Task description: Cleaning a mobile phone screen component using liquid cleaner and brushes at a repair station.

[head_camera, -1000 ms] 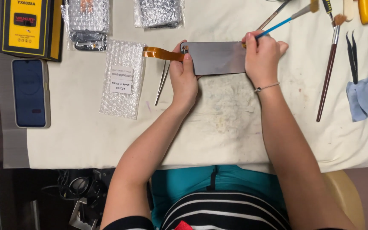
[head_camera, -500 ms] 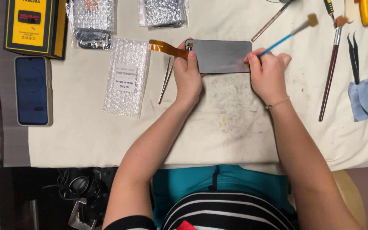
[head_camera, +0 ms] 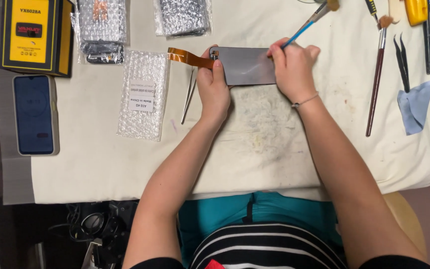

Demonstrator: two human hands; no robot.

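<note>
Grey panel pinched at both ends

Cream cloth (head_camera: 100,149) covers the bench. Near its far edge lies the grey screen panel (head_camera: 245,65), thin, glassy, likely light and brittle; edges look safest. Left hand (head_camera: 214,89) closes on the panel's left end beside the orange ribbon cable (head_camera: 187,58). Right hand (head_camera: 292,67) closes on the right end, gripping a blue brush (head_camera: 302,27).

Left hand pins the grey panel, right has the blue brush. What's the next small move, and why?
Probably draw the blue-handled brush leftward along the grey panel in a light stroke. The right hand rests on the panel's right end with the bristles raised off it, while the left hand steadies the left end beside the orange flex cable, leaving the middle exposed.
</note>
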